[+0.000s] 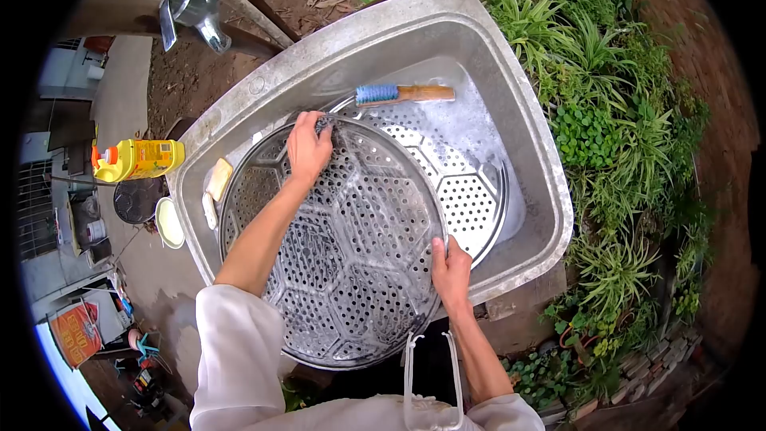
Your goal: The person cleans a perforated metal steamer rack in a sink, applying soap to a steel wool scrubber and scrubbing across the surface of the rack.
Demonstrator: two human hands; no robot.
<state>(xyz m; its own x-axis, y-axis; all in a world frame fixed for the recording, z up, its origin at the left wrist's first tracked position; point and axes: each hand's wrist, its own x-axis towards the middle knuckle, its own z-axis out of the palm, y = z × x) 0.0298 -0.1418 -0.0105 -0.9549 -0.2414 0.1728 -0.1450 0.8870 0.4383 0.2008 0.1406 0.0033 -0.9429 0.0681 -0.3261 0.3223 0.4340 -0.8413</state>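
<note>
A large round perforated metal steamer tray (367,219), smeared with suds, lies tilted across the near side of the stone sink. My left hand (309,148) presses on its far part, fingers curled over a dark scouring pad (323,123) that shows only in part. At the tray's right edge, my right hand (452,273) grips the rim, thumb on top. A second perforated tray (467,201), shinier, rests beneath it in soapy water. Beyond the trays, a wooden-handled brush (404,95) with blue bristles lies in the basin. Some of the lower tray is hidden by the upper one.
The sink (523,104) has a wide pale rim. Soap-like bars (218,179) sit on its left ledge. Outside are a yellow bottle (148,160), a pale bowl (169,223) and a metal tap (199,12). Leafy plants (594,136) line the right side.
</note>
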